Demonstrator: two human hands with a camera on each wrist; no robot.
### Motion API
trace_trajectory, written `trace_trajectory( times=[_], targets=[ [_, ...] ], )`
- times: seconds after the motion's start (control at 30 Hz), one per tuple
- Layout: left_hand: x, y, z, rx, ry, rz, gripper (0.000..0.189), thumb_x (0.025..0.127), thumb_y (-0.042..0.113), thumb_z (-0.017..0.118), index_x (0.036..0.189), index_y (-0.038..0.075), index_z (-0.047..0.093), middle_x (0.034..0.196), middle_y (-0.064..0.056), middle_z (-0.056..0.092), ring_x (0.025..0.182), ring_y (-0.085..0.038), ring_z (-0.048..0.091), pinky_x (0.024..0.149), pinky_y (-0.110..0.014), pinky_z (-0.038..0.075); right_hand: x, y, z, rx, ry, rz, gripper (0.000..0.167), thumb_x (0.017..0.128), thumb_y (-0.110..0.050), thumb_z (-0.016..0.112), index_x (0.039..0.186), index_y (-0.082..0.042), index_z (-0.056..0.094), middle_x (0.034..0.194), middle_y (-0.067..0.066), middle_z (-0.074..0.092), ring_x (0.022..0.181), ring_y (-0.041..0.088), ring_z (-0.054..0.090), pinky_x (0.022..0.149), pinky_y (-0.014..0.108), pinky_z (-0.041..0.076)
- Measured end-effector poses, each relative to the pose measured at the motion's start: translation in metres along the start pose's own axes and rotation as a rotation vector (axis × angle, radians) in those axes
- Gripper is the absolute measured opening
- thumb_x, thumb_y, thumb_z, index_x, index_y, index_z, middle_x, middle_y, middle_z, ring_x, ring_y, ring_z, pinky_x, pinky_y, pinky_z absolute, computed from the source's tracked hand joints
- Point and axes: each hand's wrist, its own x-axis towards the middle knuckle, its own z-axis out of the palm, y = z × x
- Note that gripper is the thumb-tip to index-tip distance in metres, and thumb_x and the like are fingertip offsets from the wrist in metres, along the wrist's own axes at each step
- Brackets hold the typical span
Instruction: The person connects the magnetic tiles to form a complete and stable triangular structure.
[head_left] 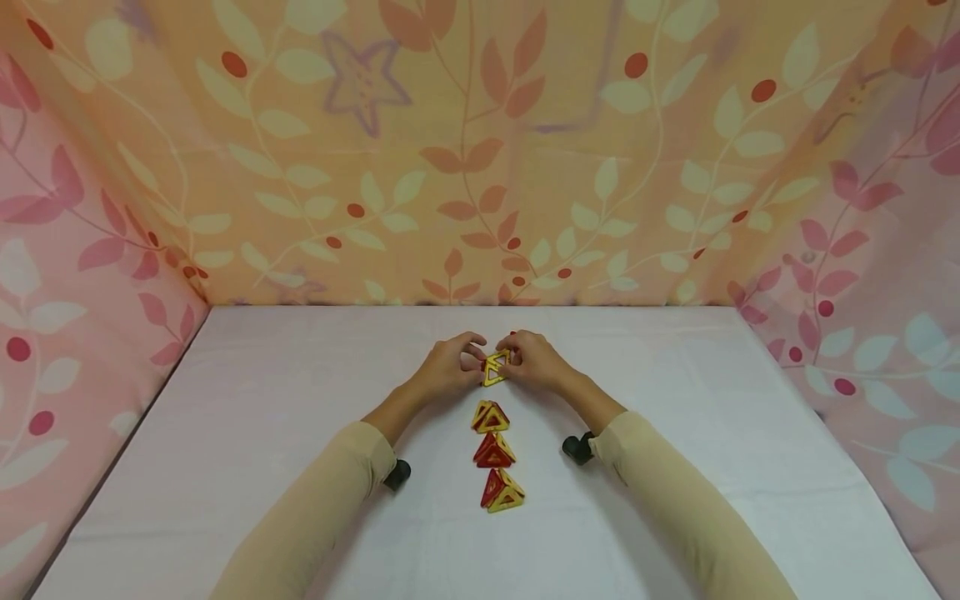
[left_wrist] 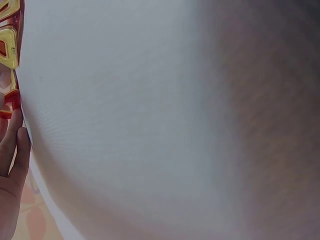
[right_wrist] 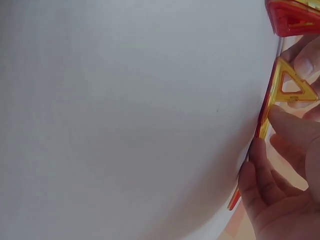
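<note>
Beyond a row of pieces on the table, yellow triangular magnetic tiles (head_left: 495,368) stand between both hands, with red tiles joined to them. My left hand (head_left: 450,367) grips their left side with curved fingers; in the left wrist view a red tile (left_wrist: 15,100) shows by its fingertips. From the right, my right hand (head_left: 536,362) pinches the tiles between thumb and fingers. The right wrist view shows one yellow triangle (right_wrist: 295,98) leaning upward, and a red tile (right_wrist: 234,199) sticking out below the right fingers. Fingers hide part of the joined tiles.
Three red-and-yellow tile pyramids stand in a line toward me: the far one (head_left: 491,417), the middle one (head_left: 494,450) and the near one (head_left: 502,490). A white cloth covers the table (head_left: 225,433). Floral fabric walls (head_left: 465,167) rise behind and at both sides.
</note>
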Motion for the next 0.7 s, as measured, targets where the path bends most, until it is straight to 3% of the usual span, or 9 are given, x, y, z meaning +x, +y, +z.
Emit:
trace_trajectory(
  times=[0.33,0.7],
  targets=[
    [-0.0009,0.0008,-0.0005,-0.033,0.008,-0.011,0.047,0.085,-0.002,0.075,0.128,0.000,0.056,0.111,-0.012,0.070,0.096,-0.020,0.071,0.086,-0.035,0.056,-0.0005,-0.0038,0.0025,-0.020,0.048,-0.015,0.036,0.082,-0.010,0.082,0.114,-0.002,0.070,0.102,0.010,0.060,0.081,0.018,0.053,0.069,0.029,0.045],
    [0.0003,0.0005,0.0005,0.006,0.013,-0.010,0.045,0.085,0.000,0.076,0.126,0.003,0.058,0.110,-0.010,0.070,0.094,-0.019,0.069,0.087,-0.036,0.055,-0.0048,-0.0062,0.0024,-0.081,0.097,-0.093,0.029,0.085,0.003,0.073,0.113,-0.002,0.070,0.105,0.012,0.060,0.087,0.021,0.055,0.078,0.036,0.048]
  ],
)
